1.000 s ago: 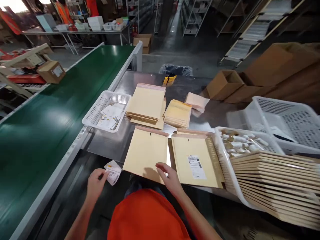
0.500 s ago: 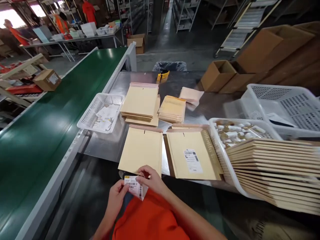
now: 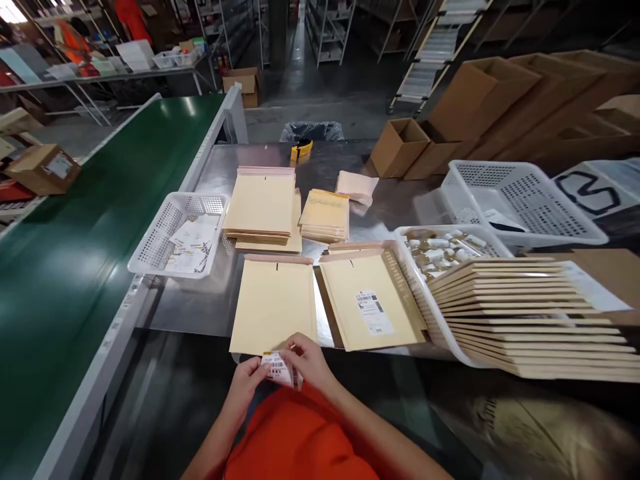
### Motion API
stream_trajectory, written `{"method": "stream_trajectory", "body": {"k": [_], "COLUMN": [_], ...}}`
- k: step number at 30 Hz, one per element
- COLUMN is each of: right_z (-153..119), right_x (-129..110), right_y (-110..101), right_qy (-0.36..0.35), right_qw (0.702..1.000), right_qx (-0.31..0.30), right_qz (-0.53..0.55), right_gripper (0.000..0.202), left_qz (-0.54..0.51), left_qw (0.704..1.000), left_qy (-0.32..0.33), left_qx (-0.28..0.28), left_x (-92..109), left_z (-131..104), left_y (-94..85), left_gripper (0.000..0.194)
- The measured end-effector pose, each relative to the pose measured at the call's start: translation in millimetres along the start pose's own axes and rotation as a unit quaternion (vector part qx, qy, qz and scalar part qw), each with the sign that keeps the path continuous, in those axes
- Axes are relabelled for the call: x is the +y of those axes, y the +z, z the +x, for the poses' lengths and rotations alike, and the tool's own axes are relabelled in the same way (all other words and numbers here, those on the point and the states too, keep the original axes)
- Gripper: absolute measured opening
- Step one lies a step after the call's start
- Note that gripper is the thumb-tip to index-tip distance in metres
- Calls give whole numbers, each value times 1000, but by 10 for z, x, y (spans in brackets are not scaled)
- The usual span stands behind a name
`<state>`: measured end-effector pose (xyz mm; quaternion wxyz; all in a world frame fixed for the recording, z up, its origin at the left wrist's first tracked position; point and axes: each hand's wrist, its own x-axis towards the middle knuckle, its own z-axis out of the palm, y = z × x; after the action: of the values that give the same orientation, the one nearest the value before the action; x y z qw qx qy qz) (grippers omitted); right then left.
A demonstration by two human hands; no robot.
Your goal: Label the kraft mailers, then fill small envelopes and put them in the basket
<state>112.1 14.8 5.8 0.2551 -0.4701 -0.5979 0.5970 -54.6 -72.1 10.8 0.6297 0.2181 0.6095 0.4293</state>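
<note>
A small printed label (image 3: 278,369) is held between my two hands at the table's front edge. The fingertips of my left hand (image 3: 246,380) pinch its left side. My right hand (image 3: 309,360) has thumb and fingers closed on its upper right part. Just beyond them lies a blank padded envelope (image 3: 275,303), its flap side away from me. To its right, another padded envelope (image 3: 345,293) bears a white shipping label (image 3: 375,313). Behind these are a stack of large envelopes (image 3: 263,207) and a stack of smaller ones (image 3: 325,215).
A white basket (image 3: 145,250) with papers stands left, beside the green conveyor (image 3: 100,220). At right are a basket (image 3: 425,300) with small bottles and stacked envelopes, another basket (image 3: 560,217), and cardboard boxes (image 3: 400,147). A yellow tape item (image 3: 301,151) lies farther back.
The camera view has turned to the right, so the table's things appear farther left. Both hands still hold the label, which now looks more tilted and partly bent.
</note>
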Motion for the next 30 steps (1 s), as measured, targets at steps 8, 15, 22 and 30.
{"method": "stream_trajectory", "body": {"k": [8,15,22,30], "right_z": [1061,1150,1204,865], "right_x": [-25,243,234,357], "right_y": [-98,64,66,225], "right_qy": [-48,-131,-130,-334], "right_qw": [956,911,887,816], "right_qx": [175,194,195,-99], "right_qz": [-230,-339,-398,-462], "right_gripper": [12,18,18,49], "left_qz": [-18,143,310,348], "left_qw": [997,988,930,925], "left_qy": [-40,-21,158,153], "left_qx": [63,46,120,-24], "left_x": [-704,-814,-736,-34], "left_z": [49,-66,-502,39], "left_y": [-204,-413,-428,-567], "left_gripper": [54,54,19,31]}}
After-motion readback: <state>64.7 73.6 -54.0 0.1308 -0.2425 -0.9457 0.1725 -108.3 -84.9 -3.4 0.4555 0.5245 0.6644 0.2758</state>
